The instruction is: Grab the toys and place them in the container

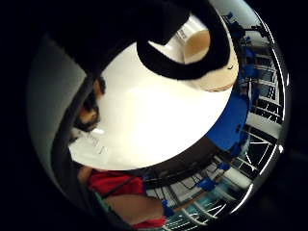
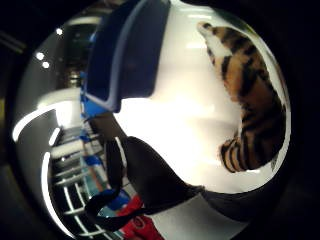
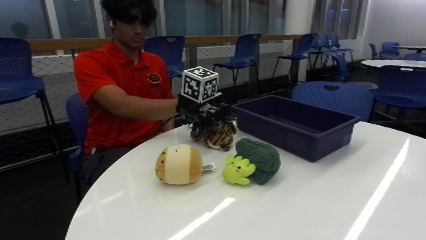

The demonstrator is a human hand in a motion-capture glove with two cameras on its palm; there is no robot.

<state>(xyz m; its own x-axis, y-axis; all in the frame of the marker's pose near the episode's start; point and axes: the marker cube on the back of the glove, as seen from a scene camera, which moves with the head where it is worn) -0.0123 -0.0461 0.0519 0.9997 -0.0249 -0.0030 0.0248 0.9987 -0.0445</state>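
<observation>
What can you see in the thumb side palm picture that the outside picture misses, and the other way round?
Only the thumb side palm view shows the striped tiger toy close up, lying on the table. Only the outside view shows the person, the green broccoli toy, the round tan toy and the gloved right hand over the tiger. Both show the tiger, the blue container and the white table.

A seated person's right forearm reaches across in front of the chest. The gloved right hand hangs low at its end, fingers pointing downward; whether they are curled cannot be made out.
</observation>
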